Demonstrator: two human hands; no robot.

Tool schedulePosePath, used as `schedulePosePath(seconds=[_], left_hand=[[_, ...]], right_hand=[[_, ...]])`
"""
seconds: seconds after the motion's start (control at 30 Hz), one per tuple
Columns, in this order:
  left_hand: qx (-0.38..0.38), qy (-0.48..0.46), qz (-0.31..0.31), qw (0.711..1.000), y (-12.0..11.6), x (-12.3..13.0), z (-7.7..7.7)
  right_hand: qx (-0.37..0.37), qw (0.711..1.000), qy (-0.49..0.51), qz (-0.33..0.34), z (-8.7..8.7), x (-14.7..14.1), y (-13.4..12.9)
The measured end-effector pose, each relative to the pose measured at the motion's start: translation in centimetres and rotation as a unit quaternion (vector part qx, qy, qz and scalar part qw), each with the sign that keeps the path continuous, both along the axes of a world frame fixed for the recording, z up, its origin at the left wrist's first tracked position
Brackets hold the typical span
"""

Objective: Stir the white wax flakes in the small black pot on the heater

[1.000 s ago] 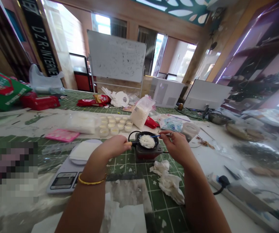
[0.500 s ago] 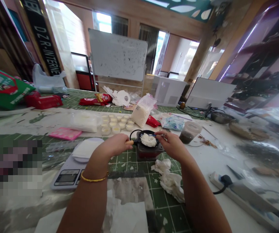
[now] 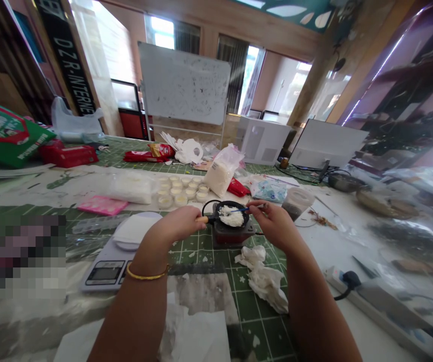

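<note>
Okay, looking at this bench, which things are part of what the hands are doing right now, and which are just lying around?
In use: left hand gripping a small black pan by its handle; white flakes in it; right hand pinching a thin blue utensil; small hotplate beneath.

Lying about: digital scale, crumpled tissues, pink tray, small cups, power strip.

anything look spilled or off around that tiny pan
Nothing has spilled from the miniature frying pan; the white rice-like food sits inside it, under the thin blue-handled utensil. The only untidy spot is the crumpled tissues on the green cutting mat below the small burner.
</note>
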State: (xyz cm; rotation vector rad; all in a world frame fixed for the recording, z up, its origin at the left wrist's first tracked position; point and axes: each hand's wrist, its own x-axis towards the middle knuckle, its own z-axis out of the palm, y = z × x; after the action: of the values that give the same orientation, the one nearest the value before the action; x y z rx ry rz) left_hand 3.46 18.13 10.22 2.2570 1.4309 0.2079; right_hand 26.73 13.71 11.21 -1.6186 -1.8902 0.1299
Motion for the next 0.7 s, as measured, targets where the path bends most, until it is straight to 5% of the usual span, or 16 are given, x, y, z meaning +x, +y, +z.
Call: schedulePosePath(seconds=[0.17,0.7], left_hand=[[-0.003,0.022,-0.002,1.000,0.0,0.0,0.2],[-0.010,0.032,-0.008,0.999,0.0,0.0,0.1]], right_hand=[[-0.013,0.997,-0.064,-0.040,0.5,0.4,-0.4],[-0.064,0.994,-0.033,0.076,1.0,-0.5,-1.4]])
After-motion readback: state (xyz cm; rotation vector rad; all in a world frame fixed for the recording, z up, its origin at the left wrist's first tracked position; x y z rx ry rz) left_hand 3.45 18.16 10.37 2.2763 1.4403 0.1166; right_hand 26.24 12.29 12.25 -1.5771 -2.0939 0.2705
